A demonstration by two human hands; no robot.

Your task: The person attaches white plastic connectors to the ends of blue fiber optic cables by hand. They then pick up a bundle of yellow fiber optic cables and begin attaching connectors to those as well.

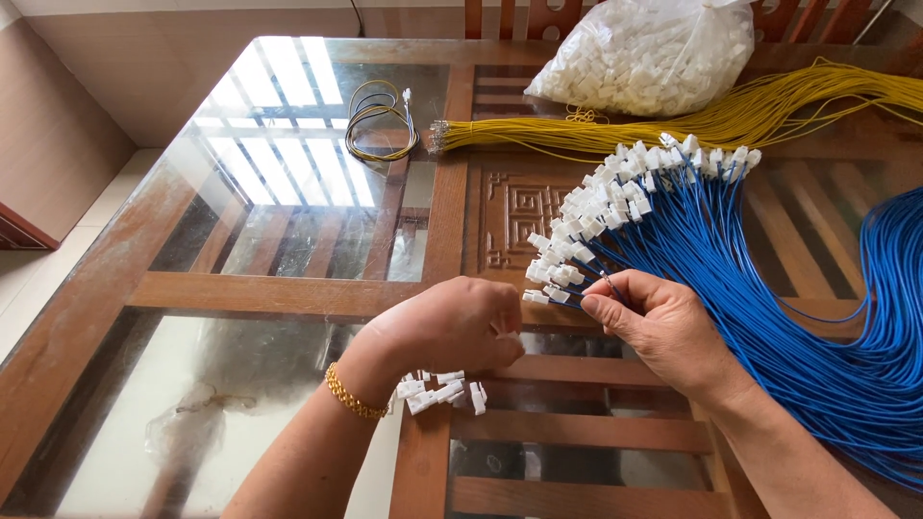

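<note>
My left hand (452,327) is curled with its fingertips closed on a small white plastic connector (508,335), just above a little heap of loose white connectors (440,389) on the glass. My right hand (659,327) pinches the bare end of one blue wire (610,281) between thumb and forefinger, a few centimetres right of the left hand. That wire belongs to a large fan of blue wires (731,259), most of them tipped with white connectors (615,197).
A glass-topped wooden table (279,293) carries everything. A bundle of yellow wires (731,120) lies across the back. A clear bag of white connectors (649,53) sits behind it. A small coil of yellow and black wire (380,115) rests at the back centre. More blue wire (894,288) loops at the right edge.
</note>
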